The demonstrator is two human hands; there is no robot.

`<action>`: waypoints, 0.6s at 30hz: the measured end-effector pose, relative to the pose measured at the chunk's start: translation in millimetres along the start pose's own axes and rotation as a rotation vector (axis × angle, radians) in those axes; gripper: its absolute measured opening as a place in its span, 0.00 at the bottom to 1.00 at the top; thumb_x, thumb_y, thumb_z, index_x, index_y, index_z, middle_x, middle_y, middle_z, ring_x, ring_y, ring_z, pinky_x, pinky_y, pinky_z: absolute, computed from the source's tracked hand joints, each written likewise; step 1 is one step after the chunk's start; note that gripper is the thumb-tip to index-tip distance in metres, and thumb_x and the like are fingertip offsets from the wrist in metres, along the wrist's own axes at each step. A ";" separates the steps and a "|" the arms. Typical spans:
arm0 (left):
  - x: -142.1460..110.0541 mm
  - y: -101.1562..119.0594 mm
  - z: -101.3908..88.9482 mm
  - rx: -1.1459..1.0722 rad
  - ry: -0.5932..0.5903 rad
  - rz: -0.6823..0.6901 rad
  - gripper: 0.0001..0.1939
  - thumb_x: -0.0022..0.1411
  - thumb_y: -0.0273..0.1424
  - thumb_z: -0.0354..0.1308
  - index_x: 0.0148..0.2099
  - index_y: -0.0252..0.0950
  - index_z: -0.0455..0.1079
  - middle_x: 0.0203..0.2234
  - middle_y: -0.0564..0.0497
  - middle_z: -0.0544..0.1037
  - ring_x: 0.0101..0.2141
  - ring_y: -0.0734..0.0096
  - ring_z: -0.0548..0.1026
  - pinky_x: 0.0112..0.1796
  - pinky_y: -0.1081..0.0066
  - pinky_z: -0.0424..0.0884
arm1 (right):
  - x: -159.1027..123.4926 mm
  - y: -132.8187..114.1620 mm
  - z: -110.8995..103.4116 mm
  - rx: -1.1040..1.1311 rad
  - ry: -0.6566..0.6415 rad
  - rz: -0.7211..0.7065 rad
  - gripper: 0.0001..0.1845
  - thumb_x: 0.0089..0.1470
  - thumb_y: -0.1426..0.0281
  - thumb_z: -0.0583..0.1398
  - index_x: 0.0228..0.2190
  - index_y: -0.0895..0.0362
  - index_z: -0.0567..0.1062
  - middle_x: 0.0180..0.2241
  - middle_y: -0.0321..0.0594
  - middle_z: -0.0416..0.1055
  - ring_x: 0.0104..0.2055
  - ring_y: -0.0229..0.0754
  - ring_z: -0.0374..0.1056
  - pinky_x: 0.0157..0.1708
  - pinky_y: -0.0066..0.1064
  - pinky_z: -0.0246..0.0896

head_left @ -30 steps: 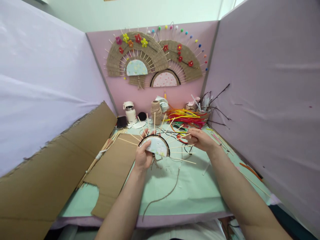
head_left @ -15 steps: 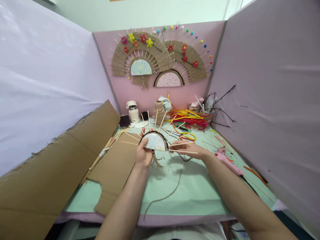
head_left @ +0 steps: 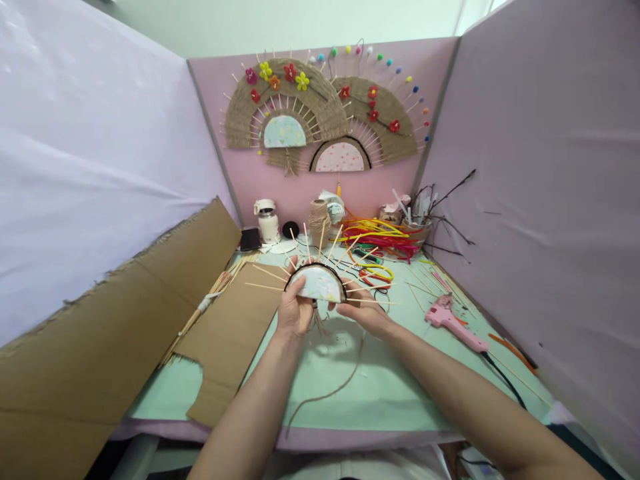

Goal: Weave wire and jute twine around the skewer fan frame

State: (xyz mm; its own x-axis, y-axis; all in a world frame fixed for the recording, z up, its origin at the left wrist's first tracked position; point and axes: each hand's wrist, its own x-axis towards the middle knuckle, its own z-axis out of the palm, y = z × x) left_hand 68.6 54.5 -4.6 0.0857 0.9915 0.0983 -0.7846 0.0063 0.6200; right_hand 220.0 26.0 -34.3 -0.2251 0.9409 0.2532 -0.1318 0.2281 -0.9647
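Between my hands, above the table, is a half-round fan base (head_left: 320, 283) with a pale patterned face, a black cord rim and thin wooden sticks fanning out from its arc. My left hand (head_left: 295, 308) grips its left side, thumb on the face and fingers behind. At the right end, my right hand (head_left: 364, 308) is closed about the edge near the lowest sticks, its fingertips partly behind the piece. A twine tassel (head_left: 319, 321) hangs below the base. Under it, a loose length of twine (head_left: 335, 393) curves over the green tabletop.
Cardboard sheets (head_left: 227, 327) and bundled sticks (head_left: 205, 303) lie left. A pink glue gun (head_left: 457, 325) rests right. At the back are a twine spool (head_left: 319, 220), colourful pipe cleaners (head_left: 380, 235), scissors (head_left: 377, 275) and a white bottle (head_left: 267, 221). Finished fans (head_left: 285, 93) hang behind.
My right hand has moved left from the sticks onto the fan base's right end. The fan base has shifted slightly right, still in my left hand.
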 end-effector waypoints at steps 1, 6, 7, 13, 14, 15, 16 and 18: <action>-0.6 -0.5 0.7 -0.003 0.004 0.000 0.31 0.50 0.25 0.61 0.57 0.43 0.63 0.41 0.49 0.78 0.45 0.64 0.75 0.48 0.64 0.67 | -0.4 -0.1 2.7 0.004 0.023 0.028 0.26 0.42 0.58 0.66 0.43 0.52 0.68 0.29 0.36 0.69 0.31 0.39 0.66 0.32 0.31 0.62; -2.6 -1.9 3.4 0.002 0.016 0.008 0.30 0.51 0.25 0.62 0.56 0.44 0.64 0.44 0.49 0.77 0.46 0.64 0.73 0.48 0.63 0.66 | 1.0 2.7 8.5 0.045 0.112 0.073 0.18 0.42 0.56 0.65 0.28 0.55 0.67 0.18 0.28 0.56 0.17 0.30 0.48 0.16 0.26 0.44; -2.9 -2.6 3.6 0.008 0.010 0.010 0.30 0.50 0.25 0.62 0.56 0.44 0.64 0.44 0.50 0.77 0.46 0.65 0.74 0.48 0.64 0.66 | 1.6 3.9 8.3 0.046 0.115 0.083 0.19 0.43 0.55 0.64 0.26 0.55 0.66 0.16 0.27 0.54 0.16 0.30 0.47 0.16 0.26 0.42; -0.7 -10.9 1.6 0.082 -0.010 -0.031 0.26 0.51 0.31 0.64 0.53 0.40 0.65 0.39 0.49 0.78 0.40 0.68 0.75 0.46 0.66 0.65 | 7.8 6.2 1.0 0.205 0.246 0.075 0.25 0.45 0.54 0.62 0.18 0.54 0.54 0.14 0.24 0.41 0.15 0.28 0.37 0.14 0.25 0.34; 0.1 -12.3 0.7 0.118 0.021 -0.030 0.24 0.52 0.32 0.64 0.52 0.39 0.66 0.40 0.48 0.77 0.41 0.69 0.75 0.47 0.67 0.64 | 9.6 4.8 -1.8 0.235 0.288 0.065 0.26 0.45 0.55 0.62 0.18 0.53 0.52 0.14 0.24 0.40 0.15 0.28 0.36 0.13 0.25 0.33; 0.5 -13.7 -0.3 0.172 0.069 -0.009 0.22 0.52 0.33 0.63 0.50 0.38 0.67 0.40 0.48 0.77 0.42 0.70 0.74 0.48 0.68 0.63 | 11.6 3.1 -5.0 0.251 0.340 0.048 0.26 0.45 0.55 0.63 0.18 0.53 0.51 0.14 0.23 0.39 0.15 0.28 0.35 0.13 0.25 0.33; 0.4 -15.1 -1.2 0.245 0.127 0.035 0.19 0.53 0.33 0.63 0.48 0.38 0.68 0.40 0.49 0.77 0.44 0.71 0.73 0.48 0.69 0.62 | 13.5 1.1 -8.8 0.254 0.401 0.028 0.26 0.45 0.55 0.63 0.18 0.53 0.51 0.14 0.23 0.39 0.15 0.28 0.35 0.13 0.25 0.33; -1.9 -18.7 -2.6 0.423 0.212 0.156 0.15 0.52 0.33 0.63 0.43 0.38 0.70 0.38 0.50 0.76 0.43 0.71 0.72 0.46 0.72 0.62 | 16.8 -2.5 -16.9 0.235 0.526 -0.016 0.26 0.44 0.54 0.63 0.19 0.53 0.52 0.14 0.23 0.39 0.16 0.29 0.36 0.14 0.25 0.34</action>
State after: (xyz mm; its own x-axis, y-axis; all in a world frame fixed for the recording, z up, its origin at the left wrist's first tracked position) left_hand 81.5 52.9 -18.4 -0.1740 0.9814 0.0816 -0.4564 -0.1538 0.8764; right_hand 232.8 45.5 -28.8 0.2812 0.9495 0.1394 -0.3554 0.2380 -0.9039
